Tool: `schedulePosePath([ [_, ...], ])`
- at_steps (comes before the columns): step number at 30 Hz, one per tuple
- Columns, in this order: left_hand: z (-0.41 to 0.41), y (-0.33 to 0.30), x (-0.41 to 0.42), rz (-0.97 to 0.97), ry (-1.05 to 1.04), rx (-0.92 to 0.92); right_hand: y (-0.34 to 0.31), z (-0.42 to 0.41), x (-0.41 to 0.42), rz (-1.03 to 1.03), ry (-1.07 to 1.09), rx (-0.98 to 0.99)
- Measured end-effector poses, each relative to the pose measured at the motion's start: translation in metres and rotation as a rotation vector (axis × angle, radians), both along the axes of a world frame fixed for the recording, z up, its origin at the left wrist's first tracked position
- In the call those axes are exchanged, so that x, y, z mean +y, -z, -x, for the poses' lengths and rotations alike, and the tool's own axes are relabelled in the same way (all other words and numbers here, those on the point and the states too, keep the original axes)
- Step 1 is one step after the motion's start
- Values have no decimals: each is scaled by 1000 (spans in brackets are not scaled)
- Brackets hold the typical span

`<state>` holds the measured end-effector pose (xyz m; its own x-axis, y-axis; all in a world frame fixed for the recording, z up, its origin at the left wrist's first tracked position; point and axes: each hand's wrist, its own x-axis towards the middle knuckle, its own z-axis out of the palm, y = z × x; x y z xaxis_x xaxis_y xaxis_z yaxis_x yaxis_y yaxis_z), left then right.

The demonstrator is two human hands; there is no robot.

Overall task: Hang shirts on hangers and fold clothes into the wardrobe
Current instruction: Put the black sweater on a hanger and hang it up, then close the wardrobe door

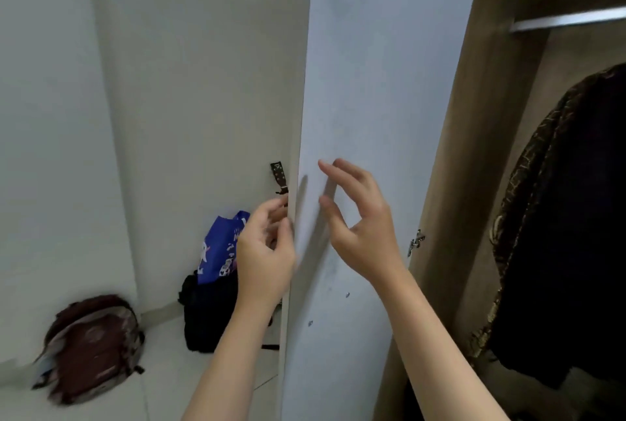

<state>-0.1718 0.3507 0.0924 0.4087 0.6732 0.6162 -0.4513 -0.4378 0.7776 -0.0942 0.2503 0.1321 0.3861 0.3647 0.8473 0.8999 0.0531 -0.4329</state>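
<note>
**Both hands at the wardrobe door**

My left hand [266, 248] is at the free edge of the open door [355, 116], fingers [279, 214] loosely curled near that edge. It's blurred there, so I can't tell whether they touch or grip the edge. My right hand [362, 224] is up in front of the door's pale face, fingers spread wide and relaxed, holding nothing, their shadows falling on the panel.

The door stands edge-on between my hands and the wardrobe [474, 149]. On the right it is open: a pale rail [569, 19] runs across near the top, and below it a dark garment [576, 217] with a brown patterned trim hangs inside. I can't see its hanger. A metal hinge [416, 242] shows where door meets frame.

To the left, on the floor [162, 370] by the wall [169, 82]: a dark red backpack [91, 346], motion-blurred, and a black bag [210, 315] with a blue printed bag [220, 244] sticking out of the top. Just behind the door's edge, a small dark guitar head [279, 177] peeks out.
</note>
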Motion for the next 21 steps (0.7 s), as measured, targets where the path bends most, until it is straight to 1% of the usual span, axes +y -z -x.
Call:
schedulePosePath([
  [3,7,1,-6,76,75,4,-6,7,-4,35,-13,-43],
  [5,12,0,-11,129,128,-22,-7,12,-8,104,-38,-57],
  [7,15,1,-18,174,184,-50,-4,15,-12,166,-12,-89],
  [10,17,3,-33,217,263,-82,-1,18,-27,129,59,-117],
  [14,15,12,-64,217,403,-111,1,24,-67,82,168,-144],
  [16,11,17,-82,203,490,-137,0,30,-92,30,168,-143],
  [19,-1,22,-113,146,683,-169,0,33,-136,7,205,-94],
  [21,-13,26,-132,88,793,-158,2,33,-165,-13,219,-68],
])
